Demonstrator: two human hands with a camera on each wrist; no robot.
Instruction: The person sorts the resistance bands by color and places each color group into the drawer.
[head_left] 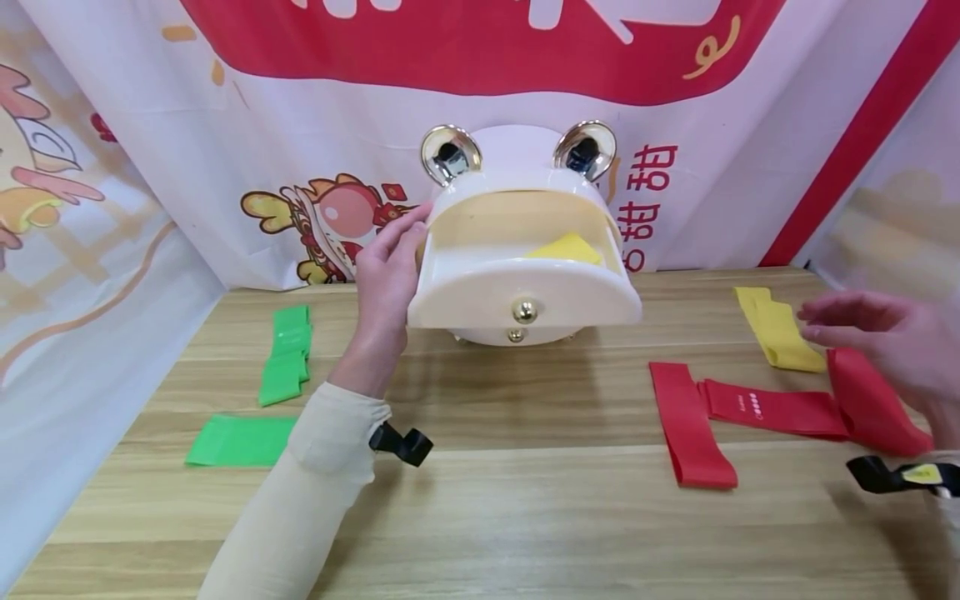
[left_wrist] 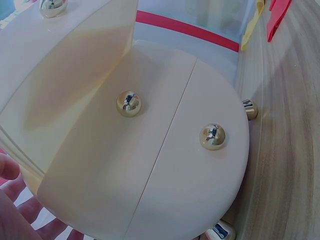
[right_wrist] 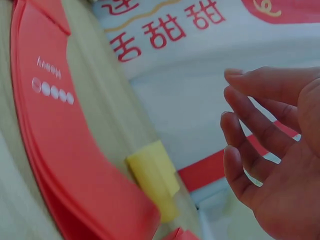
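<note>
A white frog-shaped drawer box (head_left: 517,150) stands at the back middle, with two gold-rimmed eyes. Its upper drawer (head_left: 465,292) is pulled out and holds a folded yellow band (head_left: 567,248). My left hand (head_left: 386,287) rests against the box's left side, fingers reaching back along it; the left wrist view shows these fingers (left_wrist: 30,210) spread at the box's edge. Off to the right, my right hand (head_left: 885,333) hovers with nothing in it, fingers loosely bent. Close by it lie a yellow band (head_left: 783,333) and a folded red band (head_left: 780,408), whose right end stands up.
Another red band (head_left: 690,425) lies left of the folded one. On the left side of the wooden table (head_left: 525,517) are two green bands, one pleated (head_left: 287,354) and one flat (head_left: 242,440). A printed cloth (head_left: 337,125) hangs right behind the box.
</note>
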